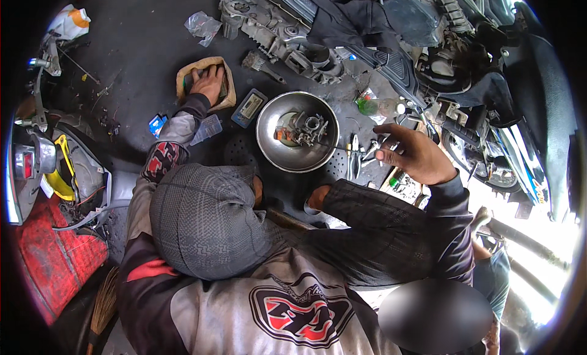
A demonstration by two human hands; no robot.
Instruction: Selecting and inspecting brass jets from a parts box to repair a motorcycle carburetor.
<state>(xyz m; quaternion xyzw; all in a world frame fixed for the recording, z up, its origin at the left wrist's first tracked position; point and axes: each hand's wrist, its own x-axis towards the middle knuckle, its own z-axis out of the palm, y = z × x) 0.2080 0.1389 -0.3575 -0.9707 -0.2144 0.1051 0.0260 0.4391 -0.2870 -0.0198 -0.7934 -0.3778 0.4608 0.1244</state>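
Note:
My left hand (208, 85) reaches into a brown open-topped box (230, 99) on the floor, fingers apart and tips partly hidden by shadow; the contents are hard to make out. My right hand (420, 155) hangs in the air right of a steel bowl (298, 165), its index finger stretched out and its thumb apart from it. By the thumb tip is a small pale spot I cannot identify. In the bowl lies a grey metal carburetor (310, 130) with a thin dark rod or cable across the rim, and an orange-brown piece (284, 135).
Beside the bowl lie a blue-grey case (249, 108), a brush (264, 66), pliers (353, 158) and a green-tinged bottle (384, 107). A large engine casing (263, 25) lies beyond. Motorcycle parts (452, 61) crowd the right; a red panel (58, 257) and broom (103, 306) are at left.

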